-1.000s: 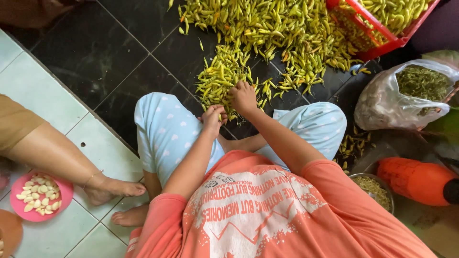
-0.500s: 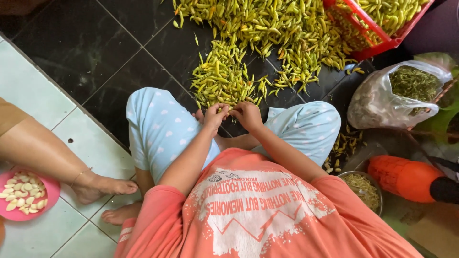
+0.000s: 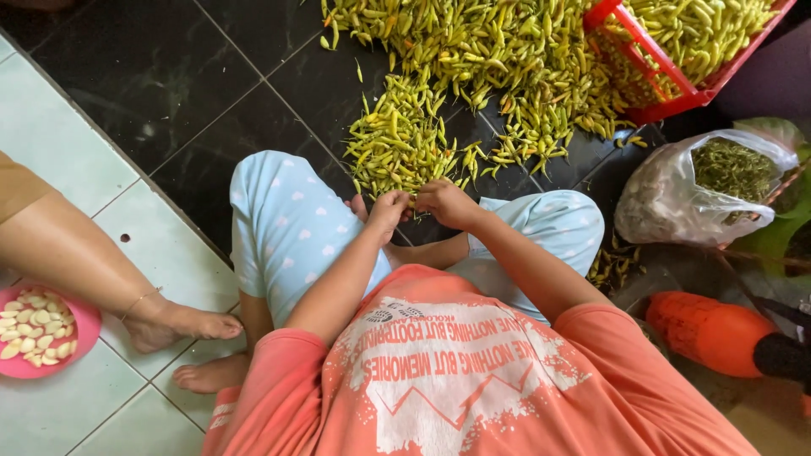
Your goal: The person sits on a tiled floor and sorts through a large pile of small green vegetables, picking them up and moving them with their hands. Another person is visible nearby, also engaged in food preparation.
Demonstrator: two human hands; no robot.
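A big heap of yellow-green chillies (image 3: 473, 76) is spreading over the dark floor tiles (image 3: 169, 76) at the far side, spilling toward a red crate (image 3: 676, 93) at the far right that is holding more of them. A person in a coral shirt is sitting cross-legged in pale blue trousers, leaning over the near edge of the heap. Both hands are meeting just above the knees: the left hand (image 3: 387, 209) is curling its fingers closed, and the right hand (image 3: 446, 203) is pinching against it. They seem to be sharing one chilli (image 3: 412, 199), though it is mostly hidden, so I cannot tell exactly how each is gripping it.

To the right, a clear bag of green stems (image 3: 701, 190) is sagging open, with an orange container (image 3: 710, 331) lying nearer. At the near left, another person's foot (image 3: 182, 325) is resting on the pale tiles (image 3: 59, 160) beside a pink bowl of peeled garlic (image 3: 34, 333).

The likely trouble: chilli juice is getting on bare fingers and could sting, and loose pods could be rolling underfoot or slipping from the pinch.
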